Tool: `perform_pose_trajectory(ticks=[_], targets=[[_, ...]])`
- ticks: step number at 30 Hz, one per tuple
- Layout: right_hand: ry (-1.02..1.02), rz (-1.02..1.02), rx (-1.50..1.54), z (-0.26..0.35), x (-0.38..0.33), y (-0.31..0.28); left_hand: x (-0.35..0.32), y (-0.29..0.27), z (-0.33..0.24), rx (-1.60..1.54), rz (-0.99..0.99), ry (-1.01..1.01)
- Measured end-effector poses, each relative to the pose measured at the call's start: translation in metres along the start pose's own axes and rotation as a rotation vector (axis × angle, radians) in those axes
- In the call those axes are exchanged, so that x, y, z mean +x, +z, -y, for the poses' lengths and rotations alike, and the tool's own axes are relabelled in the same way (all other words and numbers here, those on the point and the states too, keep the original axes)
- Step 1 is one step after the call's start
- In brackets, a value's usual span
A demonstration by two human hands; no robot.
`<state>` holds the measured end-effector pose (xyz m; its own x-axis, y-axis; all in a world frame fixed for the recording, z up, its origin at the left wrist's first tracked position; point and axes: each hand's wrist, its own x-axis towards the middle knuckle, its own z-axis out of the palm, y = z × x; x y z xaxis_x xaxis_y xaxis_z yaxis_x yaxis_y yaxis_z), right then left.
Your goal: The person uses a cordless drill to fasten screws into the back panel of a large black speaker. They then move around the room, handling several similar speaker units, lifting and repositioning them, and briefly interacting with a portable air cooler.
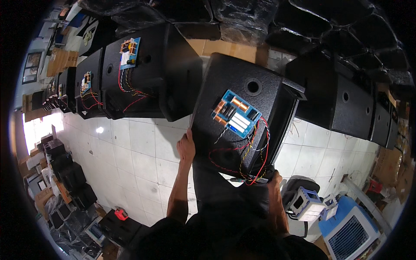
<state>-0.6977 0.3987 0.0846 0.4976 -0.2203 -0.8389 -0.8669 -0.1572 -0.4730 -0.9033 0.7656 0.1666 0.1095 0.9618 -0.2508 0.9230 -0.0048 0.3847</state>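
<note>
A black speaker cabinet [225, 73] stands tilted in front of me, with a round hole in its upper face. On that face lies a blue crossover circuit board [239, 122] with copper coils and white blocks. Red, black, yellow and white wires [265, 151] trail from it over the cabinet's near edge. My left hand [186, 147] is closed on the cabinet's left edge. My right hand [274, 178] is closed round its near right corner; the fingertips are partly hidden. A thin, tool-like thing [237, 179] shows by the wires, too small to name.
More black cabinets, two of them with circuit boards [129, 54], line up at the left. Other cabinets [353, 102] stand at the right. Plastic-wrapped black boxes [247, 15] are stacked behind. A blue-and-white air cooler [353, 229] and a chair [299, 186] stand at the near right.
</note>
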Motion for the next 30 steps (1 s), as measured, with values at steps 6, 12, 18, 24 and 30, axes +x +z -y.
perform_pose_trajectory(ticks=[6, 12, 18, 24, 30], targets=[[-0.213, -0.012, -0.230, 0.035, 0.056, -0.031, -0.078, 0.008, 0.004, -0.068, 0.079, -0.293], [-0.368, -0.113, -0.455, 0.104, 0.117, 0.002, -0.134, 0.044, 0.018, -0.230, 0.036, -0.478], [-0.437, -0.102, -0.650, 0.224, 0.089, 0.112, -0.144, 0.052, -0.069, -0.423, -0.144, -0.402], [-0.642, 0.008, -0.773, 0.337, 0.068, 0.217, -0.149, 0.130, -0.095, -0.655, 0.107, -0.590], [-0.740, 0.195, -0.697, 0.414, 0.051, 0.289, -0.135, 0.165, -0.169, -0.748, 0.247, -0.723]])
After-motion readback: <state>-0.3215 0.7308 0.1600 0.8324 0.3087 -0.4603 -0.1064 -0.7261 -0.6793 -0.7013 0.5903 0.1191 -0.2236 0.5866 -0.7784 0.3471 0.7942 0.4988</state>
